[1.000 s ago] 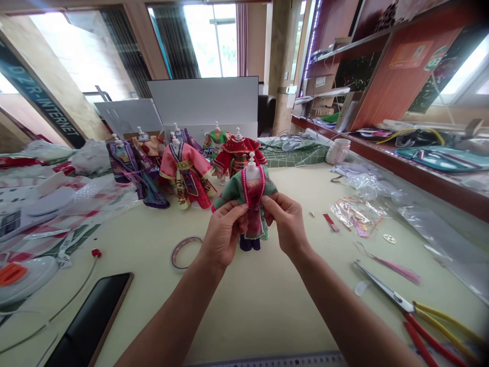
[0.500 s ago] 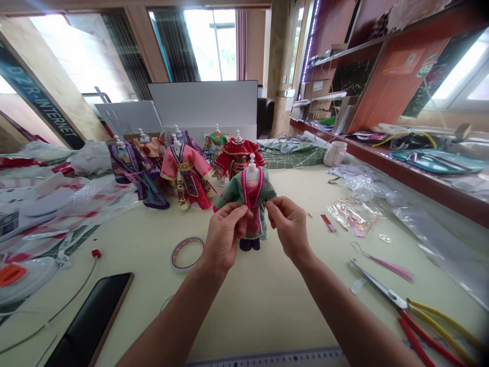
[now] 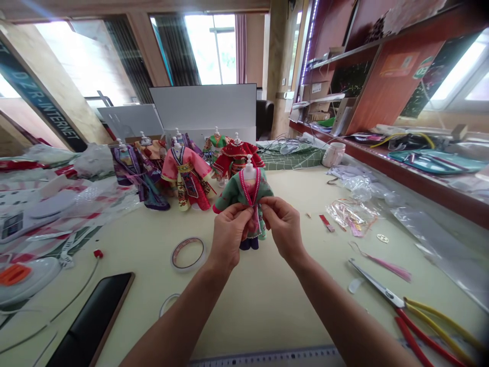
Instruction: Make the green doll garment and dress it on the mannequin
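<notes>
A headless white doll body (image 3: 249, 172) stands upright at the middle of the table, dressed in a green robe (image 3: 233, 189) with pink beaded front edges over a pinkish-red inner garment. Dark blue trousers show beneath the hem. My left hand (image 3: 229, 232) pinches the robe's front edge on the left side, at waist height. From the other side, my right hand (image 3: 283, 224) pinches the opposite front edge, its fingertips close to the left ones. The two beaded edges meet in a V at the chest. Part of the robe's waist is hidden behind my fingers.
Several dressed doll bodies, one in a pink robe (image 3: 186, 165), stand behind on the left. A tape roll (image 3: 202, 260) and a phone (image 3: 91, 321) lie at left. Scissors (image 3: 389, 294), yellow-handled pliers (image 3: 439, 321) and a pink tassel (image 3: 393, 267) lie at right; a ruler (image 3: 267, 357) runs along the front.
My hands have drawn closer together, pulling the robe's front edges inward so that they now meet at the waist. The right hand moved left.
</notes>
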Demonstrator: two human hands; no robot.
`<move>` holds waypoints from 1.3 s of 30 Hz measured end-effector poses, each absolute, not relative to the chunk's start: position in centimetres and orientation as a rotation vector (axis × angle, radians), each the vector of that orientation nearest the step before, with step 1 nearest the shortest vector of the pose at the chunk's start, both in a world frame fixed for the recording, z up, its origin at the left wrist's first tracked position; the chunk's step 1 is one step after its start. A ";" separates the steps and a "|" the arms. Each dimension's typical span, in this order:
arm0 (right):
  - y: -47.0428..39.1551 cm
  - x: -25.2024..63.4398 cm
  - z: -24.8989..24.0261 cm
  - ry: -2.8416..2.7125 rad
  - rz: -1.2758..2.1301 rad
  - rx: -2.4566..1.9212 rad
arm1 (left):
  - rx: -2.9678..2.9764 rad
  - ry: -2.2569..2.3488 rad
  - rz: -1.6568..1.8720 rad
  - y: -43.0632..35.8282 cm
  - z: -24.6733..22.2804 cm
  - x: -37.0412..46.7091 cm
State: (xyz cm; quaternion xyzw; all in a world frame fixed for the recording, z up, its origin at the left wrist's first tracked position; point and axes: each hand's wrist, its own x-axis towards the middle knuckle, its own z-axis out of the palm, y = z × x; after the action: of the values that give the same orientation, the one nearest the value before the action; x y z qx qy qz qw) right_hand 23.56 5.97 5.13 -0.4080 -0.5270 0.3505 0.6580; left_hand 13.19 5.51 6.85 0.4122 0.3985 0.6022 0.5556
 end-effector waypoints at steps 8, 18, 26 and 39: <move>6.0 23.7 5.0 -1.110 0.878 -0.949 | 0.884 0.914 1.391 6.1 6.7 13.4; 6.1 23.6 6.1 -0.833 1.425 -0.796 | 0.898 0.870 1.337 6.0 6.9 13.0; 6.3 23.0 6.0 -0.779 1.417 -0.784 | 0.930 0.935 1.426 6.0 6.6 13.1; 6.4 22.6 5.8 -0.800 1.234 -0.886 | 0.902 0.971 1.469 6.0 6.4 13.2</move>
State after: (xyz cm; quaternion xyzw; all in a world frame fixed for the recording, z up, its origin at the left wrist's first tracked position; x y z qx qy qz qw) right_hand 22.64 6.35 5.82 -0.3905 -0.3525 0.5438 0.6539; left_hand 13.20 6.02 6.36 0.3811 0.4100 0.6204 0.5493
